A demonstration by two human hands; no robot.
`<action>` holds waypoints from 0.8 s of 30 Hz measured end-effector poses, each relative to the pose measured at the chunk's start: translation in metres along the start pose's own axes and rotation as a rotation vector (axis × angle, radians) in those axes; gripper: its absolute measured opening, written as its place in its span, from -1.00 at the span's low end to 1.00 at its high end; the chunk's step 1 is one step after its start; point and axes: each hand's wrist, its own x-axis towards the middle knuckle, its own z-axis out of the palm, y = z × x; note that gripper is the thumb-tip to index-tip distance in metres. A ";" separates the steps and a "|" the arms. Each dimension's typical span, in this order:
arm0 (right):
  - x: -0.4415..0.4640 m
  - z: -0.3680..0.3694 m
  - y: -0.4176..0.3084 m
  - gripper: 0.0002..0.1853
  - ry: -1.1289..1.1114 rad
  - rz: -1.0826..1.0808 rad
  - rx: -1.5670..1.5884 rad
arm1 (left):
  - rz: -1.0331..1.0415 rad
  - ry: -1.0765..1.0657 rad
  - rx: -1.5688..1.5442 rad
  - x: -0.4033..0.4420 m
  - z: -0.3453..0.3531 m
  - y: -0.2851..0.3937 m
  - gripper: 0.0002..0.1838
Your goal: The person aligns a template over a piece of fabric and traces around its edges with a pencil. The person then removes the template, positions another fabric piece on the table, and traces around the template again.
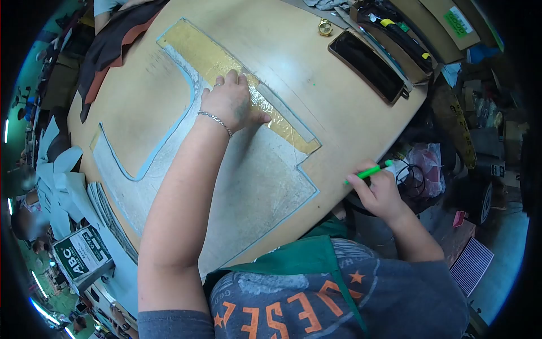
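Note:
A large flat grey template [248, 192] with pale blue edges lies on the table, a deep curved cutout on its left side. Shiny yellow tape [197, 51] covers a long strip along its upper edge. My left hand [231, 101] presses down on this strip, fingers and thumb apart, with nothing in it. Over the table's right edge, my right hand [381, 192] grips a bright green pen [370, 172] between thumb and fingers, apart from the template.
A dark phone [367, 65] and a gold watch [325, 27] lie at the upper right, beside a cardboard box [389, 34] of tools. Brown leather [113, 51] hangs over the far left edge, near another person's arm [103, 17]. Grey pieces and a green-and-white box [83, 256] are at left.

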 end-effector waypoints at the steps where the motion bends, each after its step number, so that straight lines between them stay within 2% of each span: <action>1: -0.011 -0.005 -0.006 -0.84 0.031 0.016 0.040 | 0.003 0.058 -0.017 -0.005 0.002 0.001 -0.07; 6: 0.000 0.002 -0.029 -0.86 0.164 0.030 0.149 | -0.005 0.371 -0.233 -0.056 0.050 -0.008 -0.31; 9: 0.029 0.013 -0.025 -0.86 0.149 0.049 0.239 | -0.150 0.616 -0.432 -0.123 0.093 -0.036 -0.51; 11: 0.061 0.031 -0.002 -0.86 0.164 0.038 0.562 | -0.240 0.624 -0.438 -0.154 0.104 -0.042 -0.53; 13: 0.098 0.053 0.011 -0.87 0.209 -0.016 0.783 | -0.161 0.641 -0.428 -0.159 0.095 -0.033 -0.50; 17: 0.154 0.092 0.029 -0.87 0.298 -0.072 0.709 | -0.005 0.578 -0.280 -0.130 0.069 -0.001 -0.41; 21: 0.164 0.102 0.026 -0.86 0.309 -0.039 0.687 | -0.020 0.379 -0.233 -0.082 0.048 0.029 -0.30; 24: 0.166 0.103 0.031 -0.84 0.357 -0.094 0.496 | -0.028 0.312 -0.193 -0.051 0.051 0.039 -0.17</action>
